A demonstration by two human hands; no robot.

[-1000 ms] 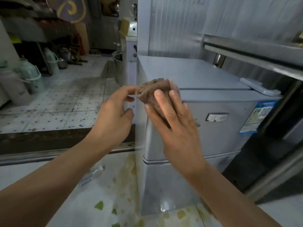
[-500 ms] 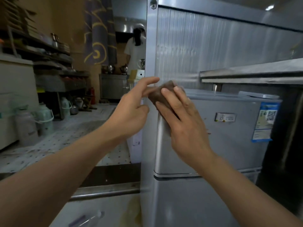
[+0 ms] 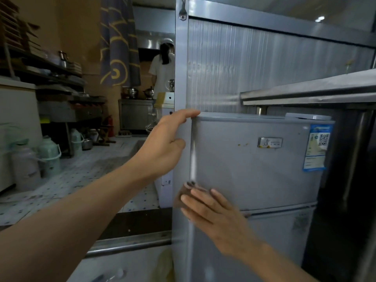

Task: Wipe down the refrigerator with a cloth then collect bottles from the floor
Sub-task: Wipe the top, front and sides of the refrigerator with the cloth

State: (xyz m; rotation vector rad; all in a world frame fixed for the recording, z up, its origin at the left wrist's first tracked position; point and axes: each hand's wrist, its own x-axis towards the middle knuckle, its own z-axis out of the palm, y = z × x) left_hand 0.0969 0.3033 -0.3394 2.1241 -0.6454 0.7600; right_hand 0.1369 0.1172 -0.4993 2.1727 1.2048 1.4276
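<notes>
A small silver refrigerator [image 3: 254,163] fills the right half of the view, with a blue label near its upper right corner. My right hand [image 3: 215,216] presses a brown cloth [image 3: 184,193] flat against the fridge's front left edge, low on the upper door. The cloth is mostly hidden under my fingers. My left hand [image 3: 164,145] rests with its fingertips on the top left corner of the fridge, fingers apart, holding nothing. A clear plastic bottle [image 3: 109,276] lies on the floor at the bottom edge.
A steel counter [image 3: 305,92] overhangs the fridge on the right. A corrugated metal wall [image 3: 244,68] stands behind it. Pale jugs [image 3: 48,155] stand on the tiled floor at the left. A person in white [image 3: 162,70] stands far back. A raised threshold [image 3: 130,241] crosses the floor.
My right hand slid the cloth down from the top left corner to lower on the door edge. My left hand let go of the cloth and now touches the fridge's top corner.
</notes>
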